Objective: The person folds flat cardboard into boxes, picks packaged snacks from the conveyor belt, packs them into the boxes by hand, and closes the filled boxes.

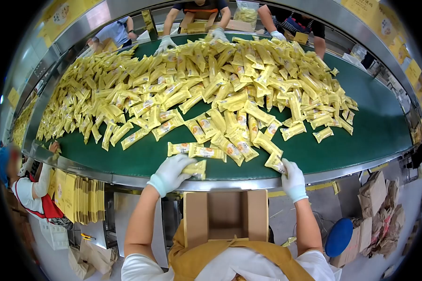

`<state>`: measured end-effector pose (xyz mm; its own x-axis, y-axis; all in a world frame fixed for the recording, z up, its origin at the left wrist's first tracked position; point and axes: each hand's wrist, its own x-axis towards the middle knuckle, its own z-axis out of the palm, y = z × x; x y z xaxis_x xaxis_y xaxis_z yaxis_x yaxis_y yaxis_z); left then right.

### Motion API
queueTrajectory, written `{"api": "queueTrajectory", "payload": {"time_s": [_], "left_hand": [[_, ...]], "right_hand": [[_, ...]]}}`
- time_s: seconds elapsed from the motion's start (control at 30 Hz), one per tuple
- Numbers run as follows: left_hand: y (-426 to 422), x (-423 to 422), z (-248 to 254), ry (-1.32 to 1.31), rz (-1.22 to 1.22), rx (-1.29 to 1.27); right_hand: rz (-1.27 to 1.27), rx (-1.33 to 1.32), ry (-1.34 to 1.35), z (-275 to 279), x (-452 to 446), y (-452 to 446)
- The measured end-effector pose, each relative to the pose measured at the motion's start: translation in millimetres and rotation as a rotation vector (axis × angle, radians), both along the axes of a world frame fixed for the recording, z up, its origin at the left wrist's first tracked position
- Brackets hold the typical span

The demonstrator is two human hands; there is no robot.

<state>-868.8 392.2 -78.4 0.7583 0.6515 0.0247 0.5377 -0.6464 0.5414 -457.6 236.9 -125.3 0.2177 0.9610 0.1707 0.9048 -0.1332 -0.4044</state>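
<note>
Both of my hands wear white gloves and are at the near edge of a green conveyor belt (314, 164). My left hand (171, 172) is closed around a yellow wrapped snack packet (197, 169), which sticks out to the right of the fingers. To the right, my right hand (293, 178) pinches the end of another yellow packet (275, 163) lying at the front of the pile. Between and beyond the hands, a large heap of similar packets (234, 100) spreads over the belt. Against my body, below the belt edge, stands an open cardboard box (192, 218).
A metal rail (229, 184) borders the belt. Across it, a person's gloved hands (166, 44) touch the heap, with other people beside. At left, a person in a red vest (47, 206) is near flat yellow cartons (84, 199). A blue stool (338, 237) and brown paper bags (373, 194) are at right.
</note>
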Motion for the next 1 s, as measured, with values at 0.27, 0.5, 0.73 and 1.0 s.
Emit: {"api": "queueTrajectory", "payload": {"time_s": [0.27,0.5,0.73,1.0], "left_hand": [[33.0,93.7,-37.3,0.398,0.007,0.232],[14.9,53.5,-21.2,0.448,0.130,0.059],[60.8,13.1,21.7,0.452,0.208,0.152],[104.8,23.2,-30.4,0.468,-0.196,0.309]], "right_hand": [[-0.049,-0.050,0.142,1.6,-0.5,85.4],[0.047,-0.235,0.120,3.5,10.0,90.5],[-0.110,-0.119,0.116,12.9,-13.8,89.1],[0.056,-0.044,0.123,15.0,-90.5,108.0]]}}
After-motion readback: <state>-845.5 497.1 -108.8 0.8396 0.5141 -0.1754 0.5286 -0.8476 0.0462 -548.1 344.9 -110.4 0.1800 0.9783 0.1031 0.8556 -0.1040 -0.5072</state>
